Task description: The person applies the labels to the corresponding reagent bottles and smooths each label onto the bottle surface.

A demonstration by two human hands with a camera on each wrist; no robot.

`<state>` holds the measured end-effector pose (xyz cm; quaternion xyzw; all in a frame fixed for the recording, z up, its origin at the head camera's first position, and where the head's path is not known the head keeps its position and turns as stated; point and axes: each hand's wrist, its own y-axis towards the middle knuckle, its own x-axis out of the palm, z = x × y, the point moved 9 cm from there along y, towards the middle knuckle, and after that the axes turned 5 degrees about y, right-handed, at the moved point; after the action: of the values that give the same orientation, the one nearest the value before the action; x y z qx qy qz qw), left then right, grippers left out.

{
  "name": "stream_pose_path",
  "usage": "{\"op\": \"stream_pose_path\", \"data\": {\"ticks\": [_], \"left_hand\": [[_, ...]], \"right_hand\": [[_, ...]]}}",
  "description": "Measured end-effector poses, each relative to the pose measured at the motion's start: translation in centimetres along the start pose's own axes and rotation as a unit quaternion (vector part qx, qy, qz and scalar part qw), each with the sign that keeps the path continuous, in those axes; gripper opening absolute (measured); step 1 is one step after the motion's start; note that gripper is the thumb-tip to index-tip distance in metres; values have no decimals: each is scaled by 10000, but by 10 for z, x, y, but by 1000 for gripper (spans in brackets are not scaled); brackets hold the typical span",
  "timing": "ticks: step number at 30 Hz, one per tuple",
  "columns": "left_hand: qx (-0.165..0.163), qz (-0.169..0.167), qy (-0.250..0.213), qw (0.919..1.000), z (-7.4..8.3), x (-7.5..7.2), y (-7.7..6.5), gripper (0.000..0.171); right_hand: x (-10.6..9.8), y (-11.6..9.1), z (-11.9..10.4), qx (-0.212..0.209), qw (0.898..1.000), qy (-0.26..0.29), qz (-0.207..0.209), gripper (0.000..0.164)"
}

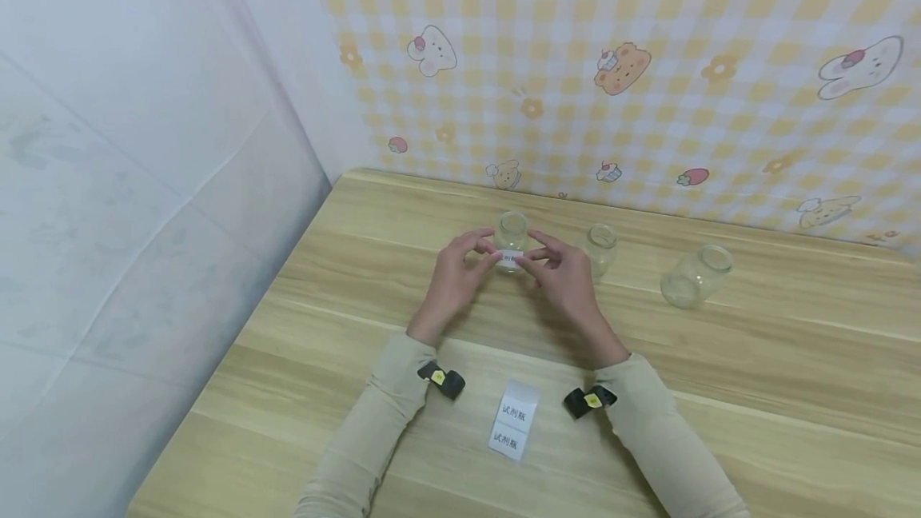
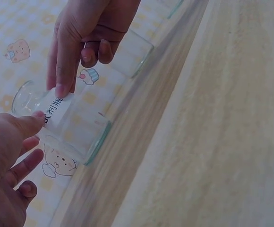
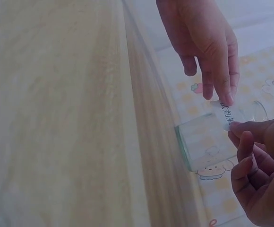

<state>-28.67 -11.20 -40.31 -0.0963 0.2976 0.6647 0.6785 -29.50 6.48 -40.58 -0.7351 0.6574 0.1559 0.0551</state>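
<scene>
Our left hand point(image 1: 453, 272) and right hand point(image 1: 567, 278), fingers part curled, each pinch one end of a label point(image 1: 509, 258) at the jar's point(image 1: 512, 234) front, so one labelling seems under way, with two seemingly bare jars point(image 1: 696, 280) to its right and a two-label strip point(image 1: 509, 428) before it apparently left

2 beige sleeves point(image 1: 360, 430) carry 2 black wrist pieces point(image 1: 453, 384) bearing yellow markings point(image 1: 438, 377).
</scene>
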Motion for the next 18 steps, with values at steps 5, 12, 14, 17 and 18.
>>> {"op": "stream_pose_path", "data": {"ticks": [5,12,14,17,18], "left_hand": [[-26,34,16,10000,1,0,0,9],[-56,48,115,9999,0,0,0,10],[-61,57,150,9999,0,1,0,10],[-82,71,232,9997,1,1,0,10],[-91,76,260,9996,1,1,0,11]], "right_hand": [[0,1,0,-10,10000,-18,23,48],[1,2,-2,-15,10000,-9,32,48],[1,2,-2,-22,10000,-19,40,48],[1,2,-3,-35,10000,-74,44,47],[1,2,-3,-41,9999,-92,42,47]]}}
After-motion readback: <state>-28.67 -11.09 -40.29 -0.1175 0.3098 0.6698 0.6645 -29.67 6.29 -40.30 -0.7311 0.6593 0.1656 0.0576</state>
